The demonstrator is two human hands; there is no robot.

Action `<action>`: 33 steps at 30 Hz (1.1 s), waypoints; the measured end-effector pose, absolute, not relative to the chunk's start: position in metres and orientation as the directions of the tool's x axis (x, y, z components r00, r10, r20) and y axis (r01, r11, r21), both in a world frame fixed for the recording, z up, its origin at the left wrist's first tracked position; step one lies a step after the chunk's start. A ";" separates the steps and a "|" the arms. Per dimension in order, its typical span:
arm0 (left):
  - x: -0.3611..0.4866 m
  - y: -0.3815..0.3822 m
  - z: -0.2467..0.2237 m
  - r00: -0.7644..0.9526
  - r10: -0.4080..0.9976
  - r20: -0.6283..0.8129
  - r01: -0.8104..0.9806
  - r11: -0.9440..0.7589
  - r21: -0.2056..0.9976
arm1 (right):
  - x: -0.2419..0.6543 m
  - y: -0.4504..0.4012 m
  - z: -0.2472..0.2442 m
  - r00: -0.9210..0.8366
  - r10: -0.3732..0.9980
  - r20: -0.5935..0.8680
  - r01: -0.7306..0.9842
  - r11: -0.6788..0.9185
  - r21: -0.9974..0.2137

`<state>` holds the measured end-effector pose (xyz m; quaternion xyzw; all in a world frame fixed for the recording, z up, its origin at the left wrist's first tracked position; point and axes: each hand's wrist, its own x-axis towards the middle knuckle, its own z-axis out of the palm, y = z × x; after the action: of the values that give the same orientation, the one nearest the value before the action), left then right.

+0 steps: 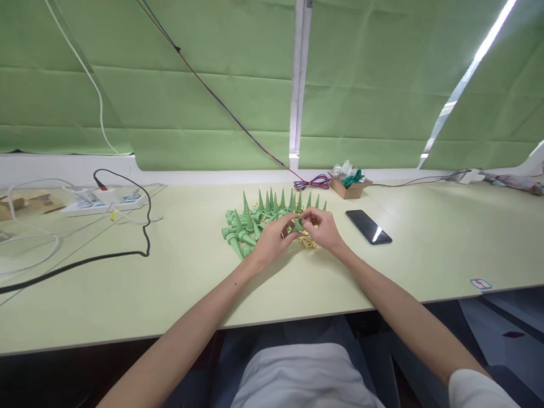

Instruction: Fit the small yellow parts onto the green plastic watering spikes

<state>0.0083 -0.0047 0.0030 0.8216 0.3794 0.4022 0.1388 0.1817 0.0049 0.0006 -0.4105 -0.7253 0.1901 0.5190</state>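
Note:
My left hand (271, 241) is closed round a hollow green plastic cone spike (298, 224), its round open end facing me. At that opening my right hand (322, 228) is pinched. Whatever lies between its fingertips is too small and covered to make out. Behind and left of my hands are several more green spikes (236, 241), some lying in a pile. A row of upright green spikes (271, 202) stands at the back with points up. Small yellow pieces (309, 243) lie scattered under and beside my right hand.
A black phone (368, 226) lies to the right. Behind it is a small cardboard box (349, 188) with plastic and green material, next to a coiled red-blue wire (312, 182). On the left are a white power strip (104, 203) and a black cable (147, 232).

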 end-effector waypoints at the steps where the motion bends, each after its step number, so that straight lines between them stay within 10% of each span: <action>1: 0.009 -0.006 0.004 0.404 0.740 0.538 0.509 -0.671 0.539 | 0.182 0.005 0.001 -0.135 0.800 0.584 0.402 0.583 -0.706; 33: 0.008 -0.004 0.005 0.329 0.854 0.402 0.547 -0.520 0.657 | 0.203 0.021 -0.005 -0.382 0.885 0.267 0.827 0.456 -0.329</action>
<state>0.0082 -0.0039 0.0051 0.7884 0.4443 0.3717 0.2071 0.2030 0.0208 -0.0051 -0.5166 -0.8283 0.0705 0.2051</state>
